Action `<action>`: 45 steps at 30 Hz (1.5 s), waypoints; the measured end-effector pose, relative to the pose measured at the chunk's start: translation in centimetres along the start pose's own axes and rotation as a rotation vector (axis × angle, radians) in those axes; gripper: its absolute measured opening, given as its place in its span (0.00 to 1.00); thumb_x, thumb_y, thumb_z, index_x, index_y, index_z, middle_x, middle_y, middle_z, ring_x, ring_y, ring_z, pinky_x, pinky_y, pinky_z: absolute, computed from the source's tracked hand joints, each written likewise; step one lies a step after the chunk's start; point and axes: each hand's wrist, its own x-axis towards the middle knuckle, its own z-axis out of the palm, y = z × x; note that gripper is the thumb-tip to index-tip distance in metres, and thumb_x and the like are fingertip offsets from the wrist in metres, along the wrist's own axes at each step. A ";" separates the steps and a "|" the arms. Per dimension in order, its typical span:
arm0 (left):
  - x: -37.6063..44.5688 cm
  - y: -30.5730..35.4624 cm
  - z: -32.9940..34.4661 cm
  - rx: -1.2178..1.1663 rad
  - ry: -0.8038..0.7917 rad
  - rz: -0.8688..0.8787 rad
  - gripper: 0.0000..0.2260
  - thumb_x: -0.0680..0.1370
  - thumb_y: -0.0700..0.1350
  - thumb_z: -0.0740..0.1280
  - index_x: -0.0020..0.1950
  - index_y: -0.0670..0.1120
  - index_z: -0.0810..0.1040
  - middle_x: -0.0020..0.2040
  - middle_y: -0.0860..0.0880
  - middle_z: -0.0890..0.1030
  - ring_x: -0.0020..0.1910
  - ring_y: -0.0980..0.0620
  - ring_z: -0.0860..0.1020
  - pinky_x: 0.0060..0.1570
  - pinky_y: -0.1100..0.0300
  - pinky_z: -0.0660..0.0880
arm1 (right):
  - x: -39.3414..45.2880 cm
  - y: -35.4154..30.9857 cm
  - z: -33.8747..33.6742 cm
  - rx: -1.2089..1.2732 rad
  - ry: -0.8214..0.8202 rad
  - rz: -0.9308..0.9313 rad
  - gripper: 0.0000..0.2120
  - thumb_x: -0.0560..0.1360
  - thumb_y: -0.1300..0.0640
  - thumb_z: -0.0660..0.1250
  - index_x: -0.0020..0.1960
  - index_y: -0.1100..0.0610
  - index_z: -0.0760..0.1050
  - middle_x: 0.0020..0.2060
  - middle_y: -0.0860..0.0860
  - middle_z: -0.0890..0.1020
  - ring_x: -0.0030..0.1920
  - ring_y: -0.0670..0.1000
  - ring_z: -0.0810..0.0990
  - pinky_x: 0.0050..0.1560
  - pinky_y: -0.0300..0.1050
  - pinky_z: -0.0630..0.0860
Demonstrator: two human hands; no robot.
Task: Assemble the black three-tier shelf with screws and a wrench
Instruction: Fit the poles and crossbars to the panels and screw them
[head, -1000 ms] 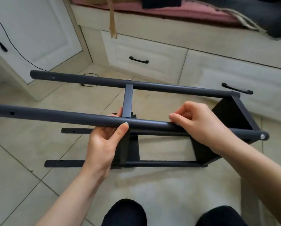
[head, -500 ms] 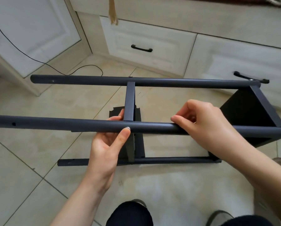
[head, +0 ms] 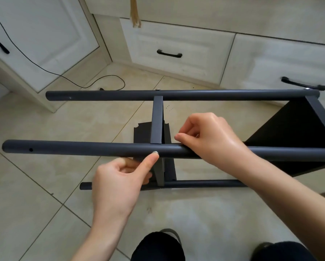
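The black shelf (head: pixel 176 150) lies on its side on the tiled floor (head: pixel 35 204), near the white drawers (head: pixel 176 51). The left hand (head: pixel 118 185) pinches a small screw (head: pixel 155 152) against the near pole. The right hand (head: pixel 208 138) has fingers curled on that pole. No writing shows.
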 end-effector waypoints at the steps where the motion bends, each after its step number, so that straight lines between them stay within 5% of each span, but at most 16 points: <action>1: 0.0 0.3 -0.3 0.158 0.047 0.054 0.25 0.59 0.74 0.72 0.32 0.52 0.81 0.25 0.56 0.81 0.28 0.55 0.81 0.35 0.58 0.76 | 0.0 0.2 0.1 -0.004 0.013 0.009 0.09 0.74 0.46 0.72 0.38 0.48 0.77 0.31 0.41 0.81 0.37 0.41 0.80 0.42 0.45 0.79; 7: 1.0 2.4 -2.0 0.511 0.128 0.576 0.22 0.65 0.65 0.77 0.31 0.51 0.71 0.22 0.54 0.69 0.24 0.53 0.70 0.27 0.58 0.67 | -0.3 0.6 0.0 -0.012 0.046 0.023 0.10 0.73 0.43 0.72 0.37 0.47 0.76 0.30 0.41 0.81 0.36 0.41 0.79 0.38 0.42 0.75; 9: 2.3 3.6 -2.6 0.624 0.047 0.785 0.18 0.67 0.62 0.77 0.38 0.52 0.75 0.30 0.55 0.72 0.28 0.52 0.73 0.27 0.55 0.71 | -0.1 0.6 -0.1 -0.012 0.023 0.025 0.10 0.73 0.44 0.72 0.37 0.47 0.77 0.30 0.41 0.82 0.36 0.40 0.79 0.39 0.41 0.75; 11: 4.2 4.6 -3.2 0.702 -0.140 0.920 0.17 0.68 0.61 0.74 0.50 0.53 0.80 0.44 0.56 0.77 0.42 0.51 0.77 0.37 0.50 0.78 | -0.1 0.6 -0.2 -0.011 0.004 0.016 0.10 0.73 0.44 0.72 0.37 0.47 0.77 0.31 0.41 0.82 0.36 0.40 0.79 0.37 0.38 0.74; 13: 6.3 5.6 -3.6 0.743 -0.434 0.877 0.27 0.72 0.64 0.72 0.68 0.56 0.76 0.66 0.58 0.74 0.68 0.53 0.72 0.62 0.47 0.76 | -0.1 0.6 -0.2 0.003 -0.020 0.007 0.10 0.74 0.44 0.71 0.37 0.46 0.76 0.31 0.40 0.82 0.37 0.39 0.79 0.37 0.38 0.73; 14: 7.2 6.1 -3.7 0.774 -0.572 0.828 0.33 0.72 0.66 0.71 0.75 0.60 0.68 0.75 0.62 0.66 0.77 0.57 0.60 0.72 0.49 0.66 | 0.0 0.6 -0.3 0.021 -0.037 0.005 0.09 0.74 0.45 0.71 0.38 0.46 0.76 0.32 0.40 0.82 0.37 0.39 0.80 0.39 0.39 0.75; 17: 9.3 6.5 -3.4 0.853 -0.802 0.781 0.40 0.72 0.72 0.64 0.79 0.70 0.48 0.79 0.71 0.42 0.78 0.66 0.38 0.75 0.57 0.47 | 0.2 0.7 -0.6 0.092 -0.112 -0.003 0.08 0.75 0.48 0.71 0.39 0.46 0.77 0.34 0.41 0.83 0.38 0.39 0.81 0.44 0.43 0.79; 25: 9.5 5.2 -3.0 0.652 -0.863 0.706 0.33 0.74 0.63 0.69 0.76 0.70 0.59 0.77 0.74 0.50 0.78 0.68 0.48 0.72 0.75 0.47 | 0.8 1.3 -2.3 0.284 -0.328 0.016 0.06 0.75 0.54 0.72 0.40 0.48 0.78 0.37 0.41 0.86 0.39 0.38 0.83 0.48 0.38 0.79; 30: 8.8 5.1 -3.0 0.633 -0.862 0.713 0.31 0.74 0.63 0.68 0.76 0.66 0.63 0.78 0.71 0.54 0.79 0.65 0.50 0.73 0.73 0.49 | 1.0 1.6 -2.7 0.400 -0.451 0.088 0.05 0.76 0.57 0.72 0.42 0.51 0.79 0.37 0.42 0.86 0.38 0.39 0.84 0.46 0.36 0.79; 34: 8.1 4.9 -3.2 0.612 -0.859 0.703 0.30 0.75 0.63 0.67 0.76 0.66 0.64 0.78 0.70 0.55 0.79 0.64 0.51 0.72 0.74 0.49 | 1.9 1.4 -2.6 0.456 -0.555 0.157 0.06 0.75 0.58 0.72 0.40 0.53 0.79 0.34 0.45 0.86 0.31 0.37 0.80 0.34 0.28 0.72; 40: 6.8 4.2 -3.6 0.605 -0.809 0.724 0.30 0.77 0.61 0.69 0.77 0.60 0.65 0.78 0.69 0.56 0.79 0.63 0.52 0.73 0.72 0.50 | 3.2 0.0 -1.0 0.310 -0.644 0.179 0.08 0.71 0.51 0.76 0.38 0.54 0.81 0.30 0.46 0.83 0.31 0.42 0.78 0.36 0.36 0.73; 45: 5.3 2.9 -4.5 0.614 -0.749 0.778 0.29 0.77 0.60 0.66 0.78 0.57 0.66 0.80 0.64 0.59 0.80 0.58 0.54 0.75 0.67 0.53 | 3.9 -0.6 0.3 0.423 -0.817 0.279 0.06 0.76 0.57 0.72 0.42 0.57 0.77 0.31 0.49 0.82 0.31 0.45 0.77 0.33 0.34 0.75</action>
